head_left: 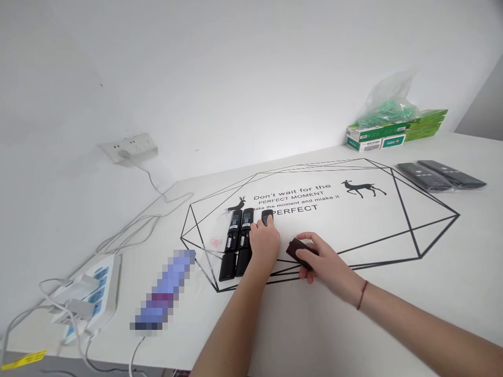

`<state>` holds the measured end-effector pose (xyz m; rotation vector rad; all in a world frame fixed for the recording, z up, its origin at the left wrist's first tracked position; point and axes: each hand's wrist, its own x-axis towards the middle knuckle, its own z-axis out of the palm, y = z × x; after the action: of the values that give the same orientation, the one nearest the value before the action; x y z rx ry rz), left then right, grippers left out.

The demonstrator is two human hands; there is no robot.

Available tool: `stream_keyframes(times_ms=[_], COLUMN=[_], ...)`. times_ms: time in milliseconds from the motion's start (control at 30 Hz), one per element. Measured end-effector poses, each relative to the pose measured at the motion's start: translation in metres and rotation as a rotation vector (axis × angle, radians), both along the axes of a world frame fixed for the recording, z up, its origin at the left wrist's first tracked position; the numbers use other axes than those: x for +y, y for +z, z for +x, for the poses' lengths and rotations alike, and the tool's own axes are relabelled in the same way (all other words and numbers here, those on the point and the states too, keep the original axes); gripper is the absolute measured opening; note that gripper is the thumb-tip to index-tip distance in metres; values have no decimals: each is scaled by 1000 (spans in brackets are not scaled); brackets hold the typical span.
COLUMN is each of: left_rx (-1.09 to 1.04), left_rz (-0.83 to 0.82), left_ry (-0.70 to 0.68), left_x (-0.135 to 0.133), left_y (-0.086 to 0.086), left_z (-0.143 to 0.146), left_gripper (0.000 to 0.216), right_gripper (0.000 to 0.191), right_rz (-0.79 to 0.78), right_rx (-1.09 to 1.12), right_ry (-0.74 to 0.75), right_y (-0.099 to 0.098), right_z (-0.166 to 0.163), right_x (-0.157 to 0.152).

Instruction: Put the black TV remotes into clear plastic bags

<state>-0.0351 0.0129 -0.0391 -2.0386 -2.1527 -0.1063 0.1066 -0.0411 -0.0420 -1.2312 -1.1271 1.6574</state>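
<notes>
Two black remote controls (234,222) (247,220) lie side by side, face down, with white labels and bare battery compartments showing. At their near ends are smooth black pieces (227,267) that look like battery covers. Just right of them, my left hand (265,241) is closed over another black remote control (266,214); only its far end shows, the rest is under the hand. Farther right, my right hand (320,259) grips a dark rectangular battery cover (301,251) between thumb and fingers, apart from the remotes.
A blurred-out phone-shaped object (163,293) lies at left, near a power strip (100,298) with plugs and cables. Two wrapped dark packs (440,175) rest at right. Green-and-white boxes (377,136) with a plastic bag (389,107) on top stand against the wall.
</notes>
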Motion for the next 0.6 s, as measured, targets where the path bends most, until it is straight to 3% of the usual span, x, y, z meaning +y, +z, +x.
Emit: stream_keyframes(times_ms=[100,267,467,600], left_rx=[-31,-58,-71,-82], left_rz=[4,9,16,12], left_ry=[24,53,65,78], left_x=[4,10,14,15], left_y=[0,-1,-1,-1], left_z=[-1,-4,-7,-11], left_gripper=[37,32,31,31], right_gripper=[42,15,23,37], right_rz=[97,208,385,416], right_rx=[-145,-347,-426,-474], right_ry=[103,235,284,429], right_y=[2,1,5,13], right_z=[2,4,20,36], right_x=[-3,-4,4,8])
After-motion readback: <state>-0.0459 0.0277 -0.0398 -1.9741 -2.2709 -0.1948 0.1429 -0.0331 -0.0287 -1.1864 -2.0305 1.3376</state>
